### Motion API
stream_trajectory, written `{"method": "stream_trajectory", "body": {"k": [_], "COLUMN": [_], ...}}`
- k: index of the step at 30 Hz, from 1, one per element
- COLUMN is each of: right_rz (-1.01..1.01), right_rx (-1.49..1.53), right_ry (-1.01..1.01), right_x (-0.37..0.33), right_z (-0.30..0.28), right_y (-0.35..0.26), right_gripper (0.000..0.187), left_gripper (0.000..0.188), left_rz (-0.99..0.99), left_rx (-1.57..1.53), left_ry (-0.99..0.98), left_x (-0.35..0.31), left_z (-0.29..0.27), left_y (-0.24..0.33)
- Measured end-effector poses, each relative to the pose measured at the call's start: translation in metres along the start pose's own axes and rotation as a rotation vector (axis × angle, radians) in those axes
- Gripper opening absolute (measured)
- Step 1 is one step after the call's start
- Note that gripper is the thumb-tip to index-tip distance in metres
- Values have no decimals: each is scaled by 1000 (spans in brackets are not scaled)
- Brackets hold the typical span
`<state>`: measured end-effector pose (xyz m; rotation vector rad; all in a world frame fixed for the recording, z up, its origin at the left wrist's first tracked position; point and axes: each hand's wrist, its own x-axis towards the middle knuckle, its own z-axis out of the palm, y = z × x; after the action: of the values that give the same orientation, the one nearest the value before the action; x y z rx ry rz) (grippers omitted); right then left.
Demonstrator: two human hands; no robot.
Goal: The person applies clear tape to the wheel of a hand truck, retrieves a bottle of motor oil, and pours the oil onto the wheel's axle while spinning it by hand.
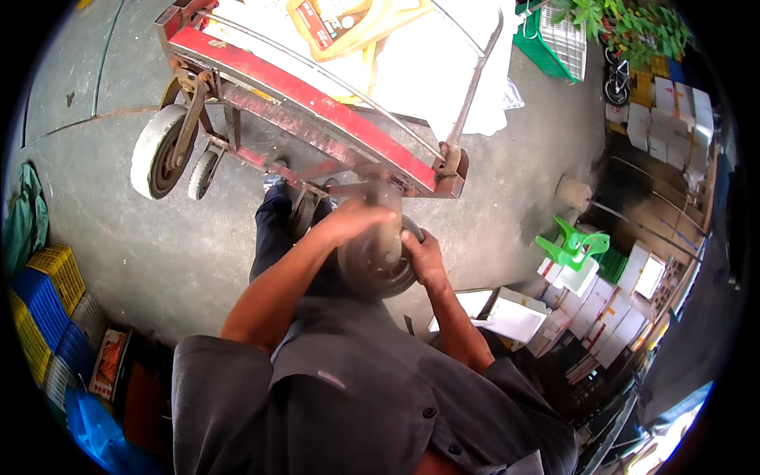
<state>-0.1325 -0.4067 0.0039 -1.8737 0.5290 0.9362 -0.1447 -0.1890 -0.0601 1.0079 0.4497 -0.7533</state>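
Observation:
A tilted trolley with a red metal frame [305, 101] stands in front of me. At its near right end is a dark caster wheel [366, 265], and the metal fork [386, 226] over it is blurred. My left hand [356, 222] closes against the wheel's upper left side, its thumb side touching the fork. On the right, my right hand [425, 255] grips the rim, thumb on the face and fingers partly hidden behind. A larger white-tyred wheel [161, 152] and a smaller wheel [203, 175] hang from the trolley's left end.
A yellow jug [348, 32] lies on the trolley's white top. Stacked plastic crates [51, 297] stand at lower left. To the right are a green stool [574, 244], white boxes [609, 317] and a green-and-white crate [554, 43]. Concrete floor [150, 261] surrounds the trolley.

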Motion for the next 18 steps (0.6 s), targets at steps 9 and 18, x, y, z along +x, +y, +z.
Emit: {"method": "stream_trajectory", "body": {"k": [9,18], "right_rz": [81,7], "right_rx": [-112,65], "right_ry": [-20,-68], "right_x": [0,6], "right_z": [2,-4], "right_y": [-10,26], "right_gripper": [67,64], "left_gripper": [50,52], "left_rz": [110,52], "left_rx": [-205,-30], "left_ry": [-79,3], "left_x": [-12,-12], "left_z": [-4,7], "left_y": [15,19]}}
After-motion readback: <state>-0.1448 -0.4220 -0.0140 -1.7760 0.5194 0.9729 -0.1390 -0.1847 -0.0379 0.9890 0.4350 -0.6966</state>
